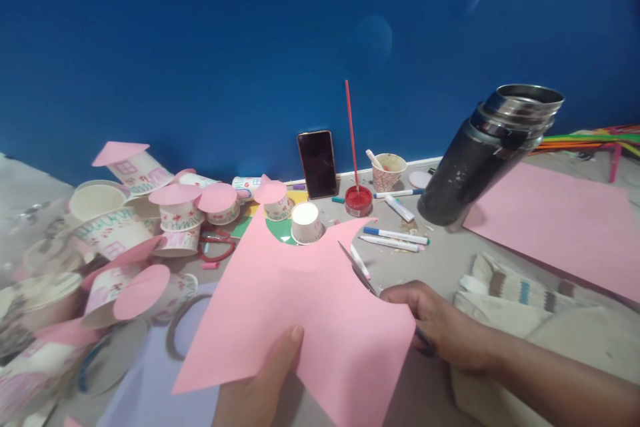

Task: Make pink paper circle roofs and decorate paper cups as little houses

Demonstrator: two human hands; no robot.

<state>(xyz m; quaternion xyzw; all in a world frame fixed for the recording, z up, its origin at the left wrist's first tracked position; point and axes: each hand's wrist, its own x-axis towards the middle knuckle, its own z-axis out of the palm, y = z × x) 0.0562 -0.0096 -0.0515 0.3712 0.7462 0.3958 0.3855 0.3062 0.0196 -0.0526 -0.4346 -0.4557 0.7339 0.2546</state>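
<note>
My left hand point(265, 380) pinches the near edge of a pink paper sheet point(300, 307), thumb on top. My right hand point(440, 327) is closed on a pair of scissors point(357, 270) whose blades bite into the sheet's right edge, below a curved cut-out. An upturned white paper cup point(306, 222) stands just beyond the sheet on a green paper piece.
Several decorated paper cups with pink paper lids point(175, 207) crowd the left. A phone point(317, 164) leans on the blue wall, with a red paint pot point(359, 200), markers point(395, 237), a steel flask point(490, 153), a second pink sheet point(555, 227) and a cloth bag point(520, 300) to the right.
</note>
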